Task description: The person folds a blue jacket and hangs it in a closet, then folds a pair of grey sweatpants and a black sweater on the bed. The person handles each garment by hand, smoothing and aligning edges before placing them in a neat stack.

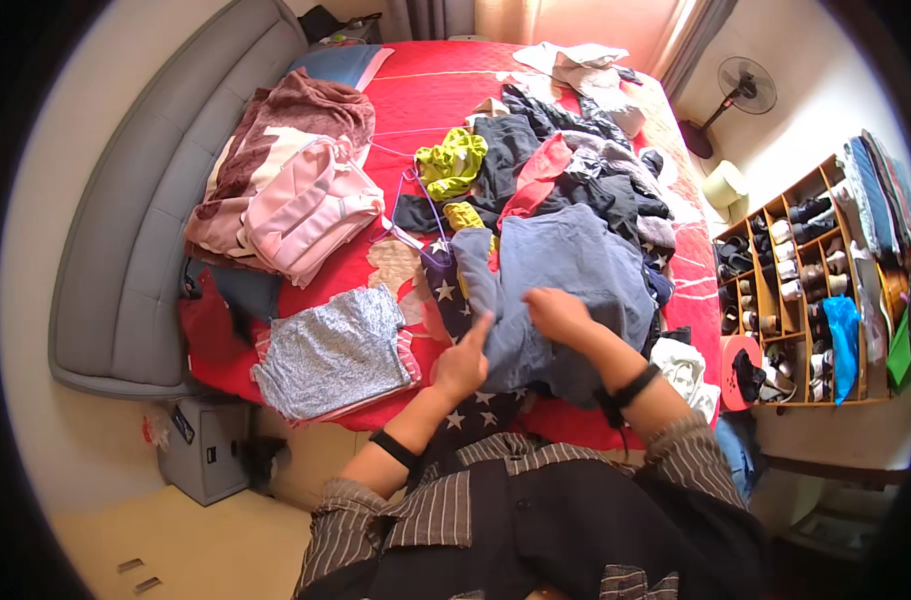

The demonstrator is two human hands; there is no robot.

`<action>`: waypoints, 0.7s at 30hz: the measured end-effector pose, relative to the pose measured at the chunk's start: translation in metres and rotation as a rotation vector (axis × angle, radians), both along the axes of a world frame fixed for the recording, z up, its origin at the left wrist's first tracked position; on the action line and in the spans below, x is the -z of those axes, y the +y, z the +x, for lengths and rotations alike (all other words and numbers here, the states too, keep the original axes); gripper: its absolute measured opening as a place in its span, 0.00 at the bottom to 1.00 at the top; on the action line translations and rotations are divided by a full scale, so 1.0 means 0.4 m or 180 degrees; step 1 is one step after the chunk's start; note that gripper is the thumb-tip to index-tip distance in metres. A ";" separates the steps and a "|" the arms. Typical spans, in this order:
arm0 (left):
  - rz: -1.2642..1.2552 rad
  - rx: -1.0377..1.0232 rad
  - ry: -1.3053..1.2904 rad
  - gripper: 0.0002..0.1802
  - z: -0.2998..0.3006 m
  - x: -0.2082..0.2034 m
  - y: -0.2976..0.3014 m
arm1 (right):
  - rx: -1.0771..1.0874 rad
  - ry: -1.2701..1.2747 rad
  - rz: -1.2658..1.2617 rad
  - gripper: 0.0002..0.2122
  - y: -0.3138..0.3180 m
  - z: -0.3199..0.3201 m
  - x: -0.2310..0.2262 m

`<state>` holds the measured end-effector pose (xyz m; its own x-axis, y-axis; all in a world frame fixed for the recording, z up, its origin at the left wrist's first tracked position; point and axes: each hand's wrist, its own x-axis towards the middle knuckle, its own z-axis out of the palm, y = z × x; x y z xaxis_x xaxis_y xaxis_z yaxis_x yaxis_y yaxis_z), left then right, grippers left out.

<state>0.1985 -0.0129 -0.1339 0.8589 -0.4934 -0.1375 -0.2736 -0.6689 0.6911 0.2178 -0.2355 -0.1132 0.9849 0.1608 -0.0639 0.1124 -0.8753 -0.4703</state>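
Observation:
A blue-grey long-sleeved top (586, 260) lies spread on the bed in front of me, one sleeve (476, 270) reaching away along its left side. My left hand (462, 366) is at the top's near left edge, index finger extended and the other fingers curled against the cloth. Over the middle of the top, my right hand (560, 318) is closed, its fingertips pinching the fabric. Beneath and left of the top is dark navy cloth with white stars (446, 290). A folded pale grey-blue patterned garment (331, 350) rests left of my left hand on other folded clothes.
Beyond the top is a heap of dark clothes (616, 190), with yellow-green cloth (452, 162) and a purple hanger (434, 215) beside it. A pink backpack (311, 210) lies on a brown blanket (321, 105). White cloth (682, 370) sits right. A shoe rack (796, 290) and fan (746, 85) stand beyond the bed.

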 end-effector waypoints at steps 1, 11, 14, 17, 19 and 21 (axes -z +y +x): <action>-0.0127 0.0110 -0.0075 0.32 -0.007 0.007 -0.007 | -0.0111 0.0254 0.0018 0.10 0.062 0.065 0.013; 0.0261 0.0617 -0.0173 0.16 -0.025 0.016 -0.017 | -0.1502 0.1615 -0.3498 0.06 0.305 0.245 0.261; 0.0109 0.0594 -0.0387 0.18 -0.016 -0.006 0.009 | -0.0606 0.0938 -0.1759 0.09 0.271 0.296 0.245; 0.0462 0.0528 -0.0352 0.21 -0.007 -0.039 0.014 | 0.0691 0.0319 0.0444 0.14 0.233 0.372 0.196; 0.0521 0.0306 -0.0507 0.23 0.009 -0.064 0.010 | 0.1456 -0.0007 0.2125 0.11 0.177 0.440 0.161; 0.0156 0.0174 -0.0838 0.26 0.026 -0.087 0.001 | 0.1939 -0.0060 0.3191 0.08 0.084 0.467 0.146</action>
<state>0.2088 -0.0126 -0.0991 0.8405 -0.5382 0.0621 -0.4762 -0.6792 0.5584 0.4046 -0.2021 -0.1718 0.9160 -0.3674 -0.1610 -0.1830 -0.0257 -0.9828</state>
